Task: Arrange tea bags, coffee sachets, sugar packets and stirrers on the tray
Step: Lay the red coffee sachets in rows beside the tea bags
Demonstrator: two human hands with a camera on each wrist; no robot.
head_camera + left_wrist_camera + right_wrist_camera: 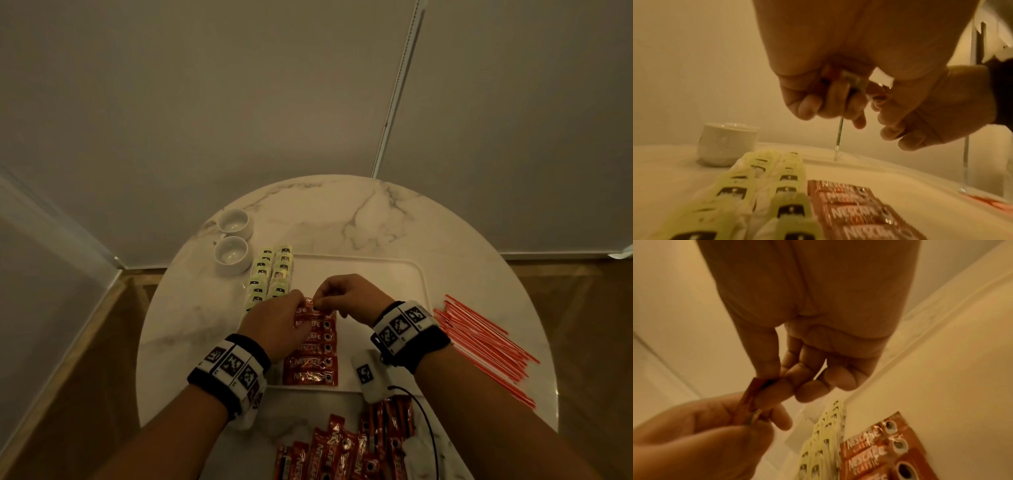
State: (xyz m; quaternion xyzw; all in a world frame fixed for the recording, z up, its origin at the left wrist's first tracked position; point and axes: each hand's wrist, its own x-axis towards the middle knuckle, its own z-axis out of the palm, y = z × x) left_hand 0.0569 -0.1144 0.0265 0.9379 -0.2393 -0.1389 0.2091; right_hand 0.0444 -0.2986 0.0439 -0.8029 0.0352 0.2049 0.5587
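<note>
A white tray (376, 284) lies on the round marble table. Green tea bags (270, 277) (760, 178) (824, 434) run in two columns along its left side. Beside them lies a column of red coffee sachets (313, 346) (849, 203) (875, 451). One more red sachet (310, 303) (754, 395) is held above the far end of that column. My left hand (294, 303) (828, 100) grips its left end. My right hand (320, 301) (781, 382) pinches its right end between thumb and fingers.
Orange stirrers (486, 346) lie loose on the table right of the tray. A heap of red sachets (342, 448) sits at the near edge. Two white cups (231, 255) (727, 144) stand at the back left. The tray's right half is bare.
</note>
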